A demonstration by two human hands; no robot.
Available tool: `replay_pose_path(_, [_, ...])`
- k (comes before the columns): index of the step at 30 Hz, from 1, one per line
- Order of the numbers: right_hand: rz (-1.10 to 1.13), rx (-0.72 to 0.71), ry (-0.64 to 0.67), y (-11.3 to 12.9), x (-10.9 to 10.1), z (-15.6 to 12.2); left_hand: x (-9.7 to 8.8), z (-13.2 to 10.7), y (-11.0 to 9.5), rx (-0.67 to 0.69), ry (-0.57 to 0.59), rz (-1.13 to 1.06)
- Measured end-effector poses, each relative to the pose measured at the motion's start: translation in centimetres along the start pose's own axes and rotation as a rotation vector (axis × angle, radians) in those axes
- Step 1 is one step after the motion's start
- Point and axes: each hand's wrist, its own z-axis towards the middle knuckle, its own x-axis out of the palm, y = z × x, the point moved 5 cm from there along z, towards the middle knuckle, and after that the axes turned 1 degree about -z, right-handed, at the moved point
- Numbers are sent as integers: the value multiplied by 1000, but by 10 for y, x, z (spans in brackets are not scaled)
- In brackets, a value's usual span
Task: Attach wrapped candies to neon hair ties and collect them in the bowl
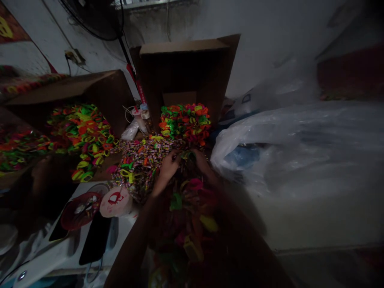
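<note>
My left hand [170,165] is closed in a pinch at the near right edge of a heap of small wrapped candies [141,154]. Opposite it, my right hand [201,160] curls inward, its fingers dark and partly hidden. Between them is a small greenish piece [188,156], perhaps a toy watch; its details are blurred. Just beyond my hands stands a pile of bright plastic toy watches [185,122] in orange, green and yellow. More coloured toy watches [195,216] lie in shadow below, between my forearms.
An open cardboard box [231,60] stands behind the pile. Another box [99,84] spills toy watches [87,128] at left. A large clear plastic bag [300,148] is on the right. Near left are a phone [95,240], red bowl [67,216] and round pink-white container [115,202].
</note>
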Motion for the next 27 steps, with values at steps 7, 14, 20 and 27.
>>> replay_pose_path(7, [48,24,20,8,4,-1,14,3,-4,101,129,86])
replay_pose_path(14, [67,20,-39,22,-3,-6,-5,9,-5,40,-143,0])
replay_pose_path(20, [52,50,-83,18,-3,-5,10,9,-4,76,69,-139])
replay_pose_path(27, [60,3,-31,32,-1,-9,15,6,2,13,81,-8])
